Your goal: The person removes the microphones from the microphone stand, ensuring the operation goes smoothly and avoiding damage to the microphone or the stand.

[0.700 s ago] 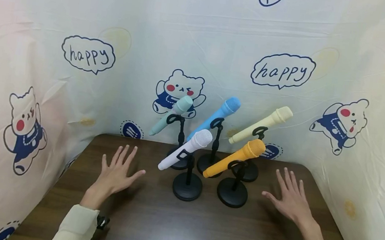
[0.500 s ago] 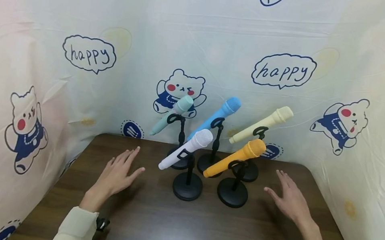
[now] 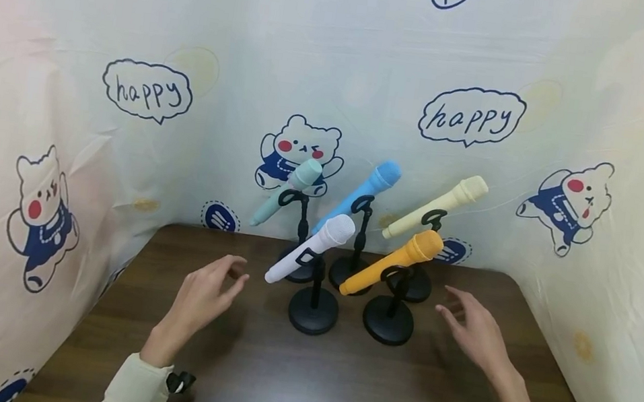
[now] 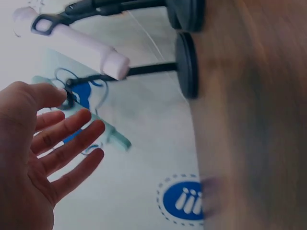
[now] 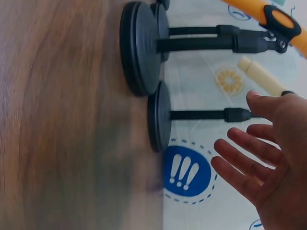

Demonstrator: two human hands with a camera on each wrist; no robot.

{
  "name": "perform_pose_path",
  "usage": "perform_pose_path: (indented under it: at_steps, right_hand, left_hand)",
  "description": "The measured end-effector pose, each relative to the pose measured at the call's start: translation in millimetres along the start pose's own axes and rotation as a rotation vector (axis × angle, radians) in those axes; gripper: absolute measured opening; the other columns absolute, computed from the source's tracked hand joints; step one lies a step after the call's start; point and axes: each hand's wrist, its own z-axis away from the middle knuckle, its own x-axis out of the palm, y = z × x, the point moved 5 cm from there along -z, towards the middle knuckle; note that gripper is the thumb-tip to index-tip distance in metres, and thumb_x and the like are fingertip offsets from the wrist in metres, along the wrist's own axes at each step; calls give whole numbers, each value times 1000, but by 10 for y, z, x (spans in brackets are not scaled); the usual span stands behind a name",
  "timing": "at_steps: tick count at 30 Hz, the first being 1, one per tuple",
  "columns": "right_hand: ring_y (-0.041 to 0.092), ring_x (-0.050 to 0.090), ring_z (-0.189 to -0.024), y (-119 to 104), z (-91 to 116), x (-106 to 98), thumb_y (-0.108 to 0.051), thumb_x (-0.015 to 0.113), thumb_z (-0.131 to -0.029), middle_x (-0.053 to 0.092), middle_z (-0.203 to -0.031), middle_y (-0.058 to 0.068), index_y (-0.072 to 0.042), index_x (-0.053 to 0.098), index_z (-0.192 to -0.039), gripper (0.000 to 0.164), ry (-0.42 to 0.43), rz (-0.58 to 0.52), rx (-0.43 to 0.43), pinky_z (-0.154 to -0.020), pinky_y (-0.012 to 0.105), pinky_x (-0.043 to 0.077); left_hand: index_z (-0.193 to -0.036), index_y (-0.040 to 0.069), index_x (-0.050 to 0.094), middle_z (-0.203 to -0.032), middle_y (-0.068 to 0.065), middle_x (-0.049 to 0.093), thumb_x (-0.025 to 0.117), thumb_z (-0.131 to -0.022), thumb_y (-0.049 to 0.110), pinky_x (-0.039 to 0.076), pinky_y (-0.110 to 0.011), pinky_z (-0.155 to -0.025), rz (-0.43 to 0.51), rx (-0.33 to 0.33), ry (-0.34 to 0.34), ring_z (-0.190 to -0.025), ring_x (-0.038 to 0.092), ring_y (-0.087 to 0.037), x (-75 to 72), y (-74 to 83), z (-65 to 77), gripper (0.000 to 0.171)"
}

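Note:
Several toy-coloured microphones lean in black stands: white (image 3: pixel 311 250), orange (image 3: pixel 391 264) in front, with mint (image 3: pixel 286 193), blue (image 3: pixel 359 196) and cream (image 3: pixel 436 208) behind. To the left of the white microphone my left hand (image 3: pixel 202 297) hovers over the table, fingers loosely bent, holding nothing. My right hand (image 3: pixel 475 333) is to the right of the orange microphone, also holding nothing, its fingers relaxed. The left wrist view shows the white microphone (image 4: pixel 76 45) just beyond the thumb. In the right wrist view the stand of the cream microphone (image 5: pixel 261 75) is beyond the fingers.
A dark wooden table (image 3: pixel 303 389) carries the stands, whose round black bases (image 3: pixel 313 310) sit close together near its back edge. A patterned white curtain (image 3: pixel 343 41) rises behind and along both sides. Cameras (image 3: pixel 180 383) are strapped to both wrists.
Both hands have lifted from the table and drawn inward a little toward the microphones. Their spread fingers have relaxed and bent. The microphones have stayed where they were.

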Motion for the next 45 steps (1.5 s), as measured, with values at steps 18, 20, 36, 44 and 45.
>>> perform_pose_path:
  at_steps: [18, 20, 36, 44, 45]
  right_hand:
    - [19, 72, -91, -330, 24, 90, -19, 71, -104, 77, -103, 4, -5, 69, -130, 29, 61, -107, -64, -78, 32, 63]
    - [19, 71, -90, -345, 24, 102, -18, 71, -104, 77, -103, 4, -5, 70, -129, 28, 65, -119, -64, -78, 29, 61]
    - [17, 71, -86, -466, 9, 183, -16, 70, -104, 77, -99, 4, -4, 72, -122, 21, 71, -192, -97, -75, 25, 61]
    - [11, 70, -82, -488, -45, 212, -15, 70, -105, 77, -96, 4, -4, 73, -115, 15, 101, -204, -119, -73, 26, 61]
    - [11, 70, -82, -486, -53, 222, -16, 70, -105, 77, -96, 4, -5, 73, -113, 14, 102, -205, -113, -73, 25, 61]
  left_hand:
    - [-103, 6, 75, -87, -4, 75, 81, -93, 3, 61, -24, -64, 280, 46, 47, -71, 66, -8, 91, 780, -217, 13]
    - [-103, 6, 75, -86, -4, 75, 81, -93, 3, 61, -24, -64, 315, 50, 43, -72, 65, -8, 130, 860, -241, 13]
    - [-105, 5, 74, -85, -3, 74, 72, -101, 6, 60, -21, -66, 590, 41, -70, -70, 65, -4, 554, 1427, -412, 4]
    - [-109, 3, 74, -91, -5, 75, 70, -103, 7, 60, -20, -69, 613, 38, -130, -75, 67, -9, 767, 1670, -532, 8]
    - [-108, 4, 74, -92, -5, 75, 70, -103, 7, 60, -20, -70, 607, 38, -136, -77, 67, -10, 790, 1694, -550, 7]
